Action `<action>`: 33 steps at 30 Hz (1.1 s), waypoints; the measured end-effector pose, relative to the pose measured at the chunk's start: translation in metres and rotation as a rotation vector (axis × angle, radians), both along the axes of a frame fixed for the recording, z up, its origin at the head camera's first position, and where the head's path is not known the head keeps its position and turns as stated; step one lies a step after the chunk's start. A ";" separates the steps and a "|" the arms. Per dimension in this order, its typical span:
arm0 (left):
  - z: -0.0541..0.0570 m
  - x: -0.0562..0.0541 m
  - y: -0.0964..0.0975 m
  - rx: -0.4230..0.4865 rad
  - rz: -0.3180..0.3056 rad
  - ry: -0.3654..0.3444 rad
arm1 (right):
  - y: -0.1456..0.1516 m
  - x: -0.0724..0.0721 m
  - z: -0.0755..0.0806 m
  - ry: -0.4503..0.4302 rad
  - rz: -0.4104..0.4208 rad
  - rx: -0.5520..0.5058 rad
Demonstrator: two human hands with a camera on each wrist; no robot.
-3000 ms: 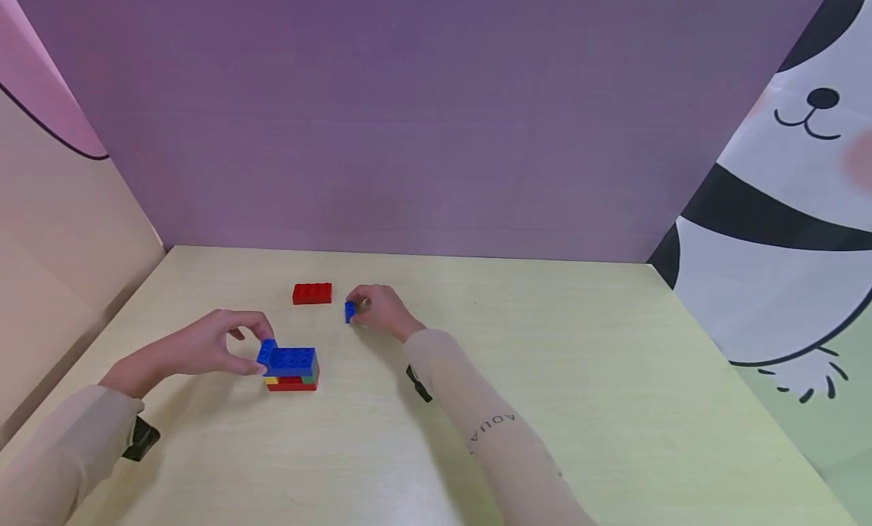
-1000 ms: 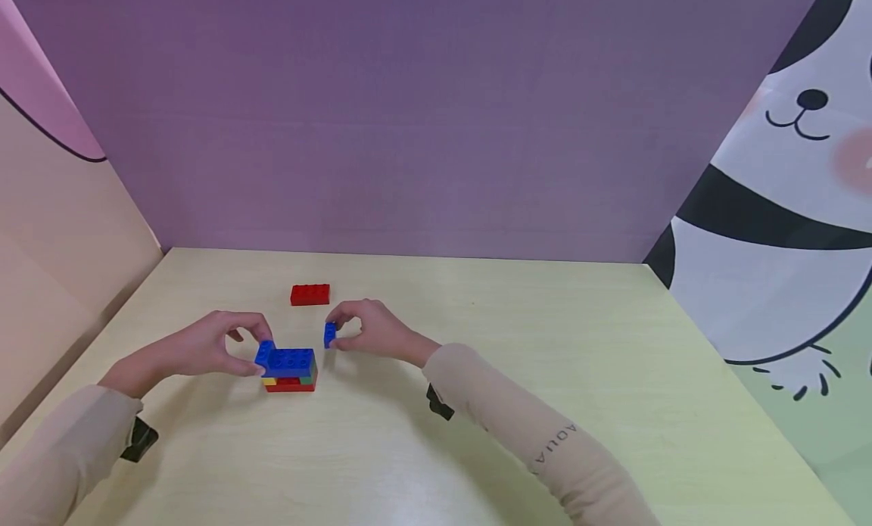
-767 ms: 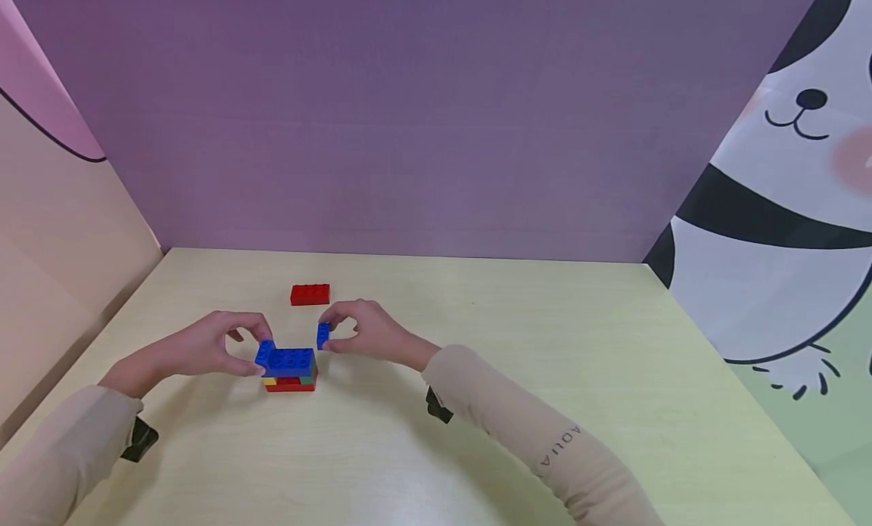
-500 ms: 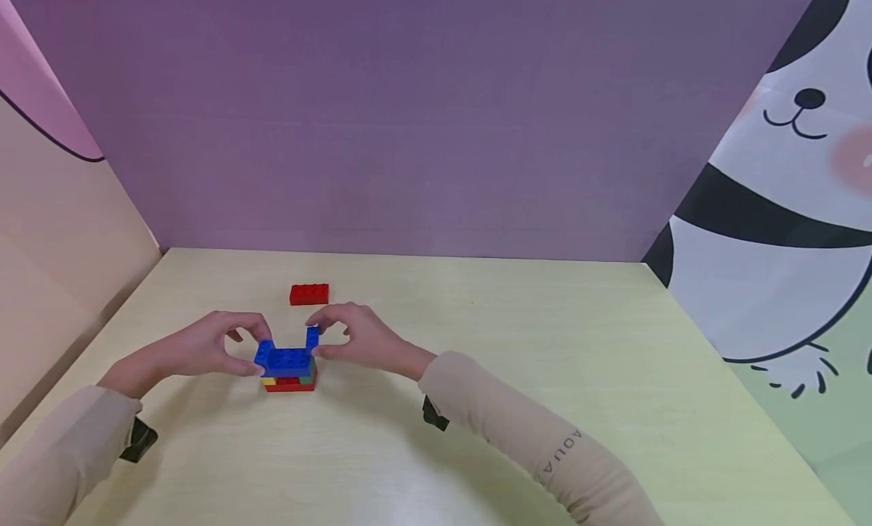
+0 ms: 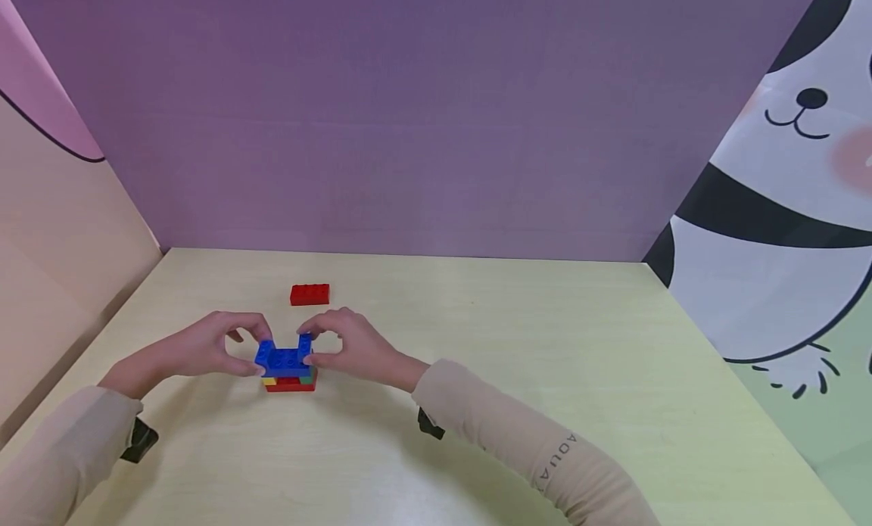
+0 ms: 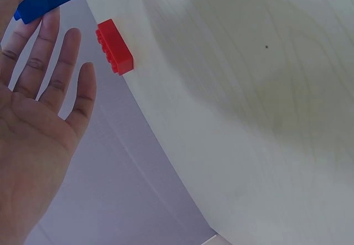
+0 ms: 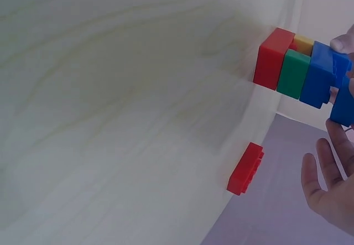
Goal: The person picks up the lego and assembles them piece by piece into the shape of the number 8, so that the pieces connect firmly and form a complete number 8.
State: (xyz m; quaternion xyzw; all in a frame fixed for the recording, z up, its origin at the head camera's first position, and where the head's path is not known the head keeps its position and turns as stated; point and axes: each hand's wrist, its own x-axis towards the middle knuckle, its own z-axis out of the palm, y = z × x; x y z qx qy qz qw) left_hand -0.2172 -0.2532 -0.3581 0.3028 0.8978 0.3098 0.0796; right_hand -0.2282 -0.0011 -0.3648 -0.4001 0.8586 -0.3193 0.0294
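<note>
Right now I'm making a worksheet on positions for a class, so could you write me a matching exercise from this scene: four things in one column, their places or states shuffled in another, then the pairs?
Things:
1. loose red brick
2. green brick
3. right hand
4. yellow brick

Places or states (left and right as the person sees them):
A. pinching a small blue brick
B. under the left end of the big blue brick
C. alone on the table
D. under the right end of the big blue brick

Pairs: 1-C, 2-D, 3-A, 4-B
</note>
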 end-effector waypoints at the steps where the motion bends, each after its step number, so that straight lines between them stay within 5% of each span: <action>1: 0.000 0.000 0.000 0.001 0.004 -0.005 | 0.000 0.000 0.000 -0.003 -0.001 0.001; 33: 0.000 0.001 0.001 0.013 0.001 0.001 | -0.004 0.013 -0.005 0.041 -0.078 0.061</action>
